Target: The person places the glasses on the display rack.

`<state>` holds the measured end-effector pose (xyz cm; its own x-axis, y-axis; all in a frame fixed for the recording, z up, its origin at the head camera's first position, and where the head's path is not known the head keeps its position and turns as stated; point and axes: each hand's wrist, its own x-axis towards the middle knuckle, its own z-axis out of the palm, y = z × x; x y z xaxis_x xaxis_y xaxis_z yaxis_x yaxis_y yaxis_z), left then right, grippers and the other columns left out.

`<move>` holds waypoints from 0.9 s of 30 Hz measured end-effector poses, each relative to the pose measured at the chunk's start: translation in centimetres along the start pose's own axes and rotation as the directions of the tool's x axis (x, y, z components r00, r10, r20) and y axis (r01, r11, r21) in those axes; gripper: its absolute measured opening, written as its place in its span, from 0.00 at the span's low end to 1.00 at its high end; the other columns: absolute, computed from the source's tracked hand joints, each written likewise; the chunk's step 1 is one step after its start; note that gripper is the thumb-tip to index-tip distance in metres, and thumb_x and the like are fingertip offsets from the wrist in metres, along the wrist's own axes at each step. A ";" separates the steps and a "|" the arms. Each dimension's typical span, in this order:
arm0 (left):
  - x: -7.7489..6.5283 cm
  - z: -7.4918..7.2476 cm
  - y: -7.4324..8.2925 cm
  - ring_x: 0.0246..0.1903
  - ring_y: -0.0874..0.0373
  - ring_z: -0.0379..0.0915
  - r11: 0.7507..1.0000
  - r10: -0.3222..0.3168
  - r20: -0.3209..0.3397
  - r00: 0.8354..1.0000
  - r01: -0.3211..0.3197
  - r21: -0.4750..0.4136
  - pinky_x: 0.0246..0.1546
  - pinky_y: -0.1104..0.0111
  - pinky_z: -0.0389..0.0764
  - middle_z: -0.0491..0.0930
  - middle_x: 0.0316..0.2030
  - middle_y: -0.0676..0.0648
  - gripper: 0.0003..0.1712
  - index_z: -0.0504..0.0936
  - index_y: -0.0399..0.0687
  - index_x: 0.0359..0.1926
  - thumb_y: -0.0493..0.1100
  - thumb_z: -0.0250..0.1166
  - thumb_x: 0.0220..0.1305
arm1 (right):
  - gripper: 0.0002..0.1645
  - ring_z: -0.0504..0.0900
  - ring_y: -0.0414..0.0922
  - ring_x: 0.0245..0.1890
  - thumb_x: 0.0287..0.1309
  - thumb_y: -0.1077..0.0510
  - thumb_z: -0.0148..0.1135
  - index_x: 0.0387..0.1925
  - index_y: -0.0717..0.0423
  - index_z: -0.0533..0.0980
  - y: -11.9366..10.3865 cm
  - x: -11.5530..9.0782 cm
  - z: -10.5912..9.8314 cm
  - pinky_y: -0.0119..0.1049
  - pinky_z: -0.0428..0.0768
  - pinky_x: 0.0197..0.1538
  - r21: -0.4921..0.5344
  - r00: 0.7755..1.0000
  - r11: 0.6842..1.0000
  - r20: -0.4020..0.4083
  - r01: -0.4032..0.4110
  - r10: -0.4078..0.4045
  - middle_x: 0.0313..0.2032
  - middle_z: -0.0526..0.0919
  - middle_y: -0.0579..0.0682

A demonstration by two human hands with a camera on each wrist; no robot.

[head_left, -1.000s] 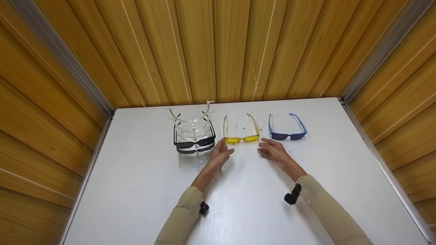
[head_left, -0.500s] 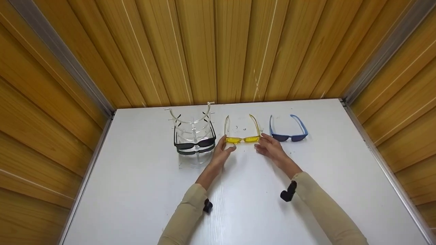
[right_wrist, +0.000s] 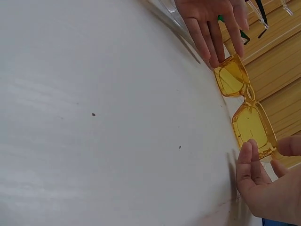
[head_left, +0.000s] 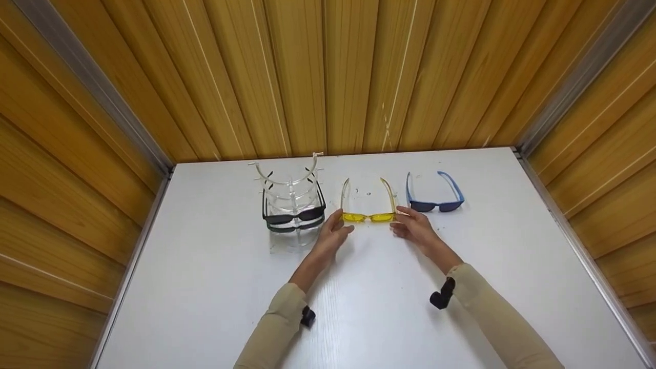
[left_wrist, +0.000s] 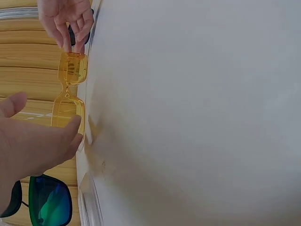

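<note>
Near the centre of the head view, yellow sunglasses (head_left: 380, 218) lie between the left hand (head_left: 332, 235), fingers straight against one end, and the right hand (head_left: 416, 229), whether pinching I cannot tell; uneven side pressure could make them slip.

Head view downward — wrists' seemingly sideways

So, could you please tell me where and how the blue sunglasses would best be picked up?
I'd pinch the blue sunglasses at the front's outer right corner, coming from the right. The lenses face the camera and both temples stand open toward the back wall, so that corner looks grippable without touching a lens; the right hand and yellow glasses are off to the left.
</note>
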<state>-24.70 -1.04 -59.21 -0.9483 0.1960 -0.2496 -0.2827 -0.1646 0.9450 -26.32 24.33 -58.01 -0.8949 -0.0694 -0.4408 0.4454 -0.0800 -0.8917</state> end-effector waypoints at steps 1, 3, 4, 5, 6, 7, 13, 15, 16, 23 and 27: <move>-0.2 -0.2 0.0 0.78 0.37 0.51 1.000 0.006 0.011 1.000 -0.006 0.008 0.78 0.47 0.61 0.56 0.76 0.31 0.43 0.55 0.38 0.78 0.38 0.63 0.66 | 0.34 0.87 0.37 0.39 0.76 0.57 0.53 0.77 0.61 0.58 0.1 -0.1 -0.2 0.30 0.87 0.47 -0.008 1.000 1.000 0.001 -0.002 0.002 0.45 0.85 0.48; -0.6 -0.5 0.0 0.76 0.36 0.55 1.000 0.016 0.027 1.000 -0.016 0.021 0.76 0.48 0.65 0.59 0.75 0.29 0.42 0.57 0.35 0.77 0.37 0.63 0.66 | 0.34 0.87 0.37 0.38 0.76 0.57 0.53 0.77 0.61 0.58 0.1 -0.4 -0.5 0.30 0.87 0.46 -0.022 1.000 1.000 0.012 -0.007 0.008 0.42 0.87 0.47; -0.8 -0.6 0.0 0.74 0.36 0.58 1.000 0.019 0.033 0.999 -0.019 0.024 0.75 0.48 0.67 0.61 0.74 0.29 0.41 0.57 0.34 0.76 0.37 0.62 0.66 | 0.34 0.87 0.37 0.38 0.76 0.57 0.53 0.76 0.61 0.58 0.2 -0.6 -0.7 0.30 0.87 0.46 -0.026 1.000 1.000 0.017 -0.010 0.010 0.41 0.88 0.46; -1.0 -0.8 0.1 0.73 0.37 0.61 1.000 0.016 0.036 0.999 -0.017 0.023 0.73 0.49 0.69 0.62 0.73 0.29 0.40 0.58 0.33 0.76 0.36 0.62 0.66 | 0.34 0.87 0.37 0.38 0.76 0.57 0.54 0.76 0.61 0.58 0.2 -0.7 -0.8 0.30 0.87 0.46 -0.030 1.000 0.999 0.023 -0.013 0.014 0.40 0.88 0.46; -1.2 -0.9 0.1 0.70 0.39 0.65 1.000 0.011 0.038 0.999 -0.011 0.023 0.72 0.50 0.72 0.63 0.72 0.30 0.39 0.59 0.33 0.75 0.36 0.62 0.66 | 0.33 0.87 0.37 0.38 0.76 0.57 0.54 0.76 0.61 0.59 0.2 -0.8 -0.9 0.30 0.87 0.45 -0.034 0.999 0.999 0.027 -0.016 0.017 0.39 0.89 0.46; -1.3 -1.1 0.1 0.67 0.41 0.68 1.000 0.006 0.040 0.999 -0.007 0.023 0.70 0.50 0.74 0.64 0.71 0.29 0.38 0.59 0.33 0.75 0.36 0.62 0.66 | 0.34 0.87 0.37 0.38 0.76 0.57 0.54 0.76 0.62 0.59 0.3 -0.9 -1.1 0.30 0.87 0.45 -0.035 0.999 0.999 0.038 -0.018 0.020 0.38 0.89 0.45; -2.1 -2.1 0.0 0.57 0.49 0.74 0.996 -0.076 0.055 0.996 0.079 -0.041 0.66 0.54 0.78 0.68 0.66 0.32 0.35 0.60 0.37 0.74 0.34 0.61 0.69 | 0.34 0.87 0.37 0.38 0.76 0.57 0.54 0.76 0.63 0.58 0.7 -1.5 -1.8 0.30 0.87 0.45 -0.077 0.995 0.995 0.076 -0.057 0.062 0.38 0.89 0.45; -2.2 -2.4 -0.1 0.56 0.49 0.75 0.992 -0.099 0.067 0.993 0.104 -0.070 0.65 0.55 0.78 0.72 0.62 0.36 0.35 0.60 0.37 0.73 0.34 0.61 0.69 | 0.34 0.87 0.37 0.38 0.76 0.56 0.54 0.76 0.63 0.59 0.7 -1.7 -1.9 0.30 0.87 0.45 -0.102 0.994 0.992 0.078 -0.069 0.077 0.38 0.89 0.45; -2.3 -2.5 -0.1 0.55 0.50 0.76 0.990 -0.107 0.075 0.991 0.113 -0.079 0.65 0.55 0.79 0.73 0.59 0.38 0.35 0.60 0.36 0.73 0.33 0.61 0.69 | 0.34 0.86 0.38 0.38 0.76 0.56 0.54 0.76 0.63 0.60 0.8 -1.9 -2.0 0.30 0.87 0.45 -0.110 0.993 0.991 0.080 -0.073 0.082 0.39 0.88 0.46; -2.3 -3.2 -0.3 0.41 0.56 0.81 0.989 -0.123 0.111 0.986 0.131 -0.066 0.57 0.61 0.85 0.78 0.42 0.48 0.36 0.60 0.33 0.72 0.31 0.61 0.65 | 0.32 0.85 0.38 0.38 0.76 0.56 0.55 0.73 0.67 0.63 0.9 -2.4 -2.3 0.29 0.87 0.43 -0.156 0.989 0.985 0.113 -0.073 0.091 0.38 0.86 0.46; -2.3 -3.3 -0.4 0.38 0.57 0.82 0.987 -0.147 0.112 0.983 0.154 -0.050 0.51 0.62 0.88 0.79 0.40 0.48 0.34 0.62 0.31 0.71 0.32 0.61 0.66 | 0.30 0.85 0.39 0.38 0.76 0.54 0.55 0.70 0.69 0.66 0.9 -2.5 -2.5 0.29 0.87 0.44 -0.192 0.984 0.979 0.151 -0.061 0.091 0.38 0.86 0.46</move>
<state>-22.85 -4.64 -59.66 -0.8742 0.3252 -0.3607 -0.4318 -0.1806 0.8837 -23.69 26.90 -57.98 -0.8362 -0.2257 -0.4999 0.4861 0.1171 -0.8660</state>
